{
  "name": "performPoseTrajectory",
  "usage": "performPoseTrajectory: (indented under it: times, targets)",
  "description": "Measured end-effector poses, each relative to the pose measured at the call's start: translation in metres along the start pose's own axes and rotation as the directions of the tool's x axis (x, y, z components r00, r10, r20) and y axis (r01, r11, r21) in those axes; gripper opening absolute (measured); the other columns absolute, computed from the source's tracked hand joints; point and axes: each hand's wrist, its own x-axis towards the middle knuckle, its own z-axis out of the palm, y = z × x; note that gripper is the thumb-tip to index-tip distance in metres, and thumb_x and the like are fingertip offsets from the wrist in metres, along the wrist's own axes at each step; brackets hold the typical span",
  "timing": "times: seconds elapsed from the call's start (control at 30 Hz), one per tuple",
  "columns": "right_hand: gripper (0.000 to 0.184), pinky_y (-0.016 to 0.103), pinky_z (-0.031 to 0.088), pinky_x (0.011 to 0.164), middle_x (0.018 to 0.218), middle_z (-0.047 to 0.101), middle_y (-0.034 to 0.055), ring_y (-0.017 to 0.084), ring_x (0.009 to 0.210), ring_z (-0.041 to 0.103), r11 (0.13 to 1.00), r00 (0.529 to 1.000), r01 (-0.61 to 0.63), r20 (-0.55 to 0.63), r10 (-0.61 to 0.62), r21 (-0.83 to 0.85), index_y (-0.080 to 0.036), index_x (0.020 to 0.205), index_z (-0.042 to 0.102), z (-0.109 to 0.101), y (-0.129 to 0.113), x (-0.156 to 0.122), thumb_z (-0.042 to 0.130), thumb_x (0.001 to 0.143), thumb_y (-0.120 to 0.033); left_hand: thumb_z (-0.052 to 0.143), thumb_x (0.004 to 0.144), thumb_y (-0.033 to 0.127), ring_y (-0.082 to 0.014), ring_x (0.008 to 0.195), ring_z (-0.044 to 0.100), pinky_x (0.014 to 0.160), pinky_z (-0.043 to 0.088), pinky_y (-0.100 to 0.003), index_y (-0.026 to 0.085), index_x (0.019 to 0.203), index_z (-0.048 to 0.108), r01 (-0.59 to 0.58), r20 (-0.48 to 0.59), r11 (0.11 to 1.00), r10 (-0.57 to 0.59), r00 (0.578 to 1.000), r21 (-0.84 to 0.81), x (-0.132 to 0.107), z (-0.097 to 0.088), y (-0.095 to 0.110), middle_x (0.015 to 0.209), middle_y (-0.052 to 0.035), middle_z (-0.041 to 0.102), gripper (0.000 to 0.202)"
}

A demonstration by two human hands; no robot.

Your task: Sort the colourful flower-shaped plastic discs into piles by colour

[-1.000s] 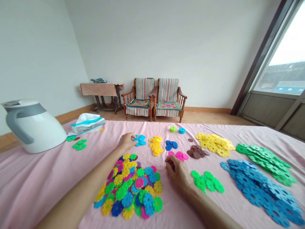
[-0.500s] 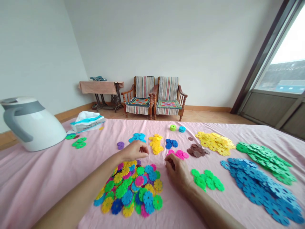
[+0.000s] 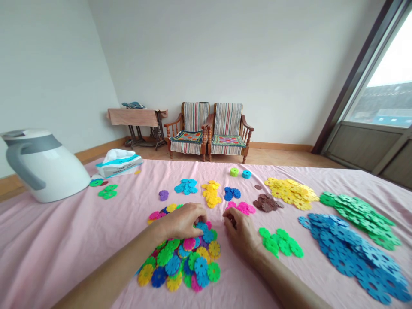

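A pile of mixed-colour plastic flower discs (image 3: 174,264) lies in front of me on the pink tablecloth. Over its upper right part is my left hand (image 3: 186,221), thumb and fingers closing round the edge of a light blue flower disc (image 3: 201,227). To the right of the pile, my right hand (image 3: 240,229) rests with its fingers curled together; anything inside them is hidden. Just beyond it is a small group of pink discs (image 3: 244,208). Green discs (image 3: 283,243) lie to its right.
Single-colour groups lie farther out: light blue (image 3: 186,186), yellow (image 3: 211,195), dark blue (image 3: 231,193), purple (image 3: 163,195) and brown (image 3: 267,203). Larger yellow (image 3: 291,192), green (image 3: 360,219) and blue heaps (image 3: 350,253) spread at right. A kettle (image 3: 54,167) and tissue box (image 3: 119,164) stand left.
My left hand has come down and slightly right, from beyond the mixed pile onto its upper right discs. My right hand has stayed in place.
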Motion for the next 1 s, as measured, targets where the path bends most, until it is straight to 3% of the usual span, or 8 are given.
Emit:
performPoseTrajectory:
  times: [0.13, 0.27, 0.43, 0.7, 0.8, 0.87, 0.93, 1.0]
  targets:
    - [0.012, 0.024, 0.036, 0.056, 0.069, 0.058, 0.001, 0.014, 0.063, 0.052, 1.0, 1.0, 0.003, 0.004, -0.003, 0.002, -0.019, 0.079, 0.054, 0.0, 0.0, 0.0, 0.043, 0.077, -0.015, 0.058, 0.061, 0.014, -0.0146, 0.07, 0.054, 0.06, 0.039, -0.022, 0.019, 0.079, 0.062, 0.005, -0.063, 1.0, -0.003, 0.998, 0.03, 0.0, 0.0, 0.004, 0.075, -0.0002, 0.06, 0.019]
    - [0.011, 0.023, 0.034, 0.055, 0.068, 0.058, 0.0008, 0.014, 0.062, 0.051, 1.0, 1.0, 0.004, 0.01, -0.004, -0.013, -0.019, 0.078, 0.054, -0.001, -0.002, 0.0, 0.043, 0.078, -0.015, 0.058, 0.06, 0.015, -0.0135, 0.065, 0.055, 0.058, 0.039, -0.021, 0.019, 0.074, 0.061, 0.09, -0.168, 0.995, -0.081, 0.982, 0.049, 0.01, -0.002, -0.019, 0.072, 0.0009, 0.06, 0.015]
    - [0.012, 0.023, 0.033, 0.056, 0.069, 0.058, 0.0009, 0.013, 0.063, 0.051, 1.0, 1.0, 0.001, 0.006, -0.001, -0.016, -0.018, 0.078, 0.054, -0.001, -0.003, 0.0, 0.042, 0.078, -0.014, 0.061, 0.061, 0.018, -0.0149, 0.07, 0.059, 0.063, 0.042, -0.022, 0.019, 0.074, 0.064, 0.412, -0.417, 0.908, -0.345, 0.841, 0.079, 0.033, -0.011, -0.077, 0.077, -0.0002, 0.065, 0.014]
    - [0.011, 0.022, 0.034, 0.056, 0.071, 0.059, 0.0013, 0.013, 0.065, 0.051, 1.0, 1.0, 0.012, 0.008, -0.012, 0.015, -0.018, 0.078, 0.054, 0.0, 0.0, 0.001, 0.043, 0.078, -0.014, 0.057, 0.069, 0.018, -0.017, 0.077, 0.061, 0.072, 0.045, -0.027, 0.016, 0.089, 0.062, 0.501, -0.544, 0.865, -0.412, 0.731, 0.018, 0.05, -0.021, -0.116, 0.097, -0.0073, 0.065, 0.021]
    - [0.011, 0.022, 0.034, 0.056, 0.07, 0.059, 0.0013, 0.013, 0.064, 0.051, 1.0, 1.0, 0.01, 0.009, -0.01, 0.01, -0.018, 0.078, 0.053, 0.0, -0.001, 0.0, 0.043, 0.077, -0.014, 0.057, 0.07, 0.018, -0.0149, 0.074, 0.062, 0.07, 0.046, -0.024, 0.017, 0.089, 0.063, 0.44, -0.503, 0.898, -0.382, 0.775, -0.004, 0.044, -0.019, -0.102, 0.093, -0.0042, 0.067, 0.019]
    - [0.011, 0.022, 0.033, 0.055, 0.069, 0.058, 0.0011, 0.013, 0.063, 0.051, 1.0, 1.0, 0.008, 0.005, -0.008, 0.004, -0.018, 0.078, 0.053, 0.0, -0.001, 0.0, 0.043, 0.077, -0.014, 0.058, 0.07, 0.019, -0.0141, 0.071, 0.062, 0.067, 0.046, -0.022, 0.018, 0.081, 0.065, 0.341, -0.404, 0.94, -0.322, 0.856, -0.028, 0.038, -0.017, -0.083, 0.083, -0.0013, 0.068, 0.014]
    - [0.011, 0.022, 0.033, 0.055, 0.069, 0.058, 0.0009, 0.013, 0.063, 0.05, 1.0, 1.0, 0.01, -0.001, -0.01, 0.001, -0.018, 0.078, 0.053, 0.0, -0.002, 0.0, 0.043, 0.078, -0.014, 0.057, 0.071, 0.02, -0.0141, 0.07, 0.061, 0.064, 0.045, -0.021, 0.016, 0.078, 0.067, 0.168, -0.212, 0.98, -0.188, 0.959, -0.106, 0.03, -0.016, -0.06, 0.075, -0.0014, 0.067, 0.013]
    - [0.011, 0.022, 0.033, 0.055, 0.069, 0.058, 0.0009, 0.013, 0.063, 0.05, 1.0, 1.0, 0.016, -0.004, -0.016, 0.002, -0.018, 0.078, 0.053, 0.0, -0.002, 0.0, 0.043, 0.078, -0.014, 0.057, 0.07, 0.019, -0.0131, 0.068, 0.059, 0.061, 0.044, -0.02, 0.016, 0.08, 0.068, 0.064, -0.023, 0.982, -0.069, 0.997, -0.178, 0.021, -0.016, -0.035, 0.076, -0.0011, 0.066, 0.015]
